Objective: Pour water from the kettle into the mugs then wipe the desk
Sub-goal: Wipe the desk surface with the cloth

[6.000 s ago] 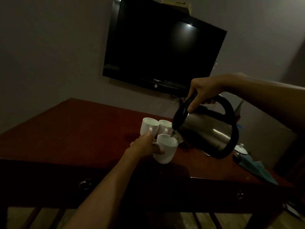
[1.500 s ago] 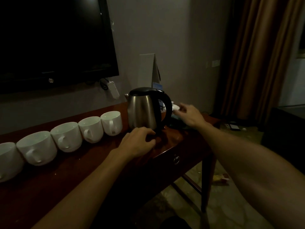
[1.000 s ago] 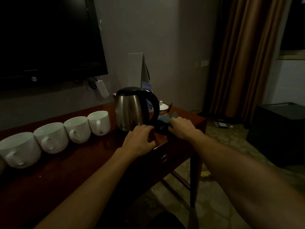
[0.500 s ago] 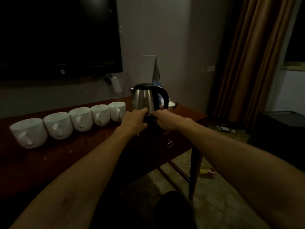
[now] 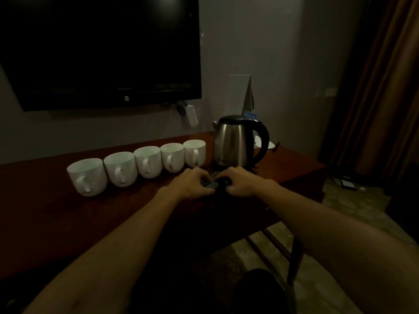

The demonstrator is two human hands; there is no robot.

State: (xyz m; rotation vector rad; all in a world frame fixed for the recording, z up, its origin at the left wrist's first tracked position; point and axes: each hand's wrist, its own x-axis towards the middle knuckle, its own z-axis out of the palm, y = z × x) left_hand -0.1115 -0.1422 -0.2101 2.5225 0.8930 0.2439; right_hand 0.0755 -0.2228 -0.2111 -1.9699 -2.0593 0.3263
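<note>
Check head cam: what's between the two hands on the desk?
Head view: a dark bluish cloth, bunched, pinched by the left hand and the right hand, just in front of the kettle.

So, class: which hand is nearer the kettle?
Right. The right hand lies just in front of the kettle; the left hand sits further left, in front of the gap between kettle and mugs.

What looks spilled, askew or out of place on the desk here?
Nothing stands out. Five mugs stand upright in a row, the kettle upright beside them. Both hands hold a dark cloth; dim light could hide drips.
</note>
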